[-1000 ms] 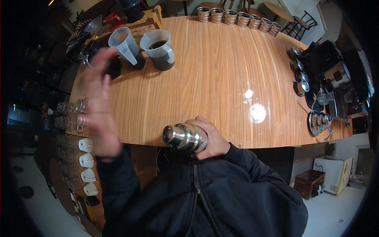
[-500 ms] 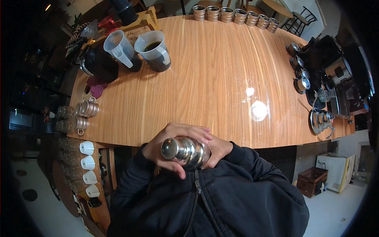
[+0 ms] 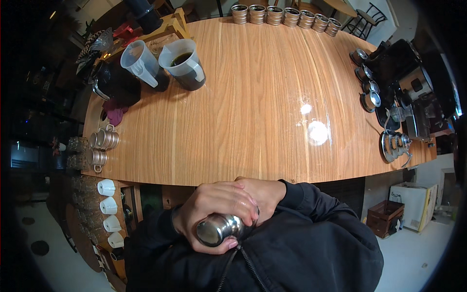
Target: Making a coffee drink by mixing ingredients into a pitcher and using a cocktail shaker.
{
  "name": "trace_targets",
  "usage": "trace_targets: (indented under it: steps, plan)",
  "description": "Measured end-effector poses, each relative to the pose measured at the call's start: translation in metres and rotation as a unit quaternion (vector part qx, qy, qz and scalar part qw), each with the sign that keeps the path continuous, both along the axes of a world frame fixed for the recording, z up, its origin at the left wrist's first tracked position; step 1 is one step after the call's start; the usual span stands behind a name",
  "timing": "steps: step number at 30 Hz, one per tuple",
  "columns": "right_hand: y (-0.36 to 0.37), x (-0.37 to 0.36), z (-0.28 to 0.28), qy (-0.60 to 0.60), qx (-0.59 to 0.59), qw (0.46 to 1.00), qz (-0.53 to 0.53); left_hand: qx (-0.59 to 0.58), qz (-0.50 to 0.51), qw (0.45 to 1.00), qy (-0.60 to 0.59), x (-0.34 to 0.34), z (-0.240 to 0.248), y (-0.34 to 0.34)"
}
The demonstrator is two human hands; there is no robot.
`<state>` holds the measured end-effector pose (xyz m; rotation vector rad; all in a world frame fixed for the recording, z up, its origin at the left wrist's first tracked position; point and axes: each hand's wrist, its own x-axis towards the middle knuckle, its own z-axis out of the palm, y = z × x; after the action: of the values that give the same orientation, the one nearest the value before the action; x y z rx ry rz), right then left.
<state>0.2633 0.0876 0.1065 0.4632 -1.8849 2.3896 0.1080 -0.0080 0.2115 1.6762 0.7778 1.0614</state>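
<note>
A shiny metal cocktail shaker [image 3: 212,232] is held close against my black jacket, below the counter's front edge. My left hand [image 3: 210,202] wraps round its near part, fingers over the top and thumb underneath. From the other side, my right hand [image 3: 266,194] is closed round the shaker's far part, partly covered by the left fingers. The rounded metal end points toward the lower left, and the rest of the shaker is mostly hidden by my hands.
On the wooden counter [image 3: 243,107], two plastic jugs [image 3: 185,65] of dark liquid stand at the far left. Several metal cups [image 3: 275,16] line the far edge. Metal mugs [image 3: 104,138] sit at left, coffee equipment [image 3: 416,87] at right. White cups [image 3: 108,205] stand lower left.
Both hands have drawn the shaker down and toward my body, and its visible end has tipped lower. The left hand now covers more of its upper side. The view has shifted slightly.
</note>
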Motion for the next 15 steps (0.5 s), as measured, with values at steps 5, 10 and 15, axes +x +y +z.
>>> trace_targets:
  steps: [5,10,15]
  plan:
    - [-0.004,-0.007,0.010,-0.019,-0.059,0.998,0.022,0.075,0.083,0.994,0.003,0.002,-0.002,-0.018]
    - [-0.006,-0.010,0.013,-0.053,-0.043,0.998,-0.014,0.017,0.162,0.986,0.027,-0.005,0.005,-0.026]
    - [-0.002,-0.019,0.012,-0.056,-0.058,0.993,-0.091,-0.138,0.242,0.947,-0.158,-0.038,0.008,-0.043]
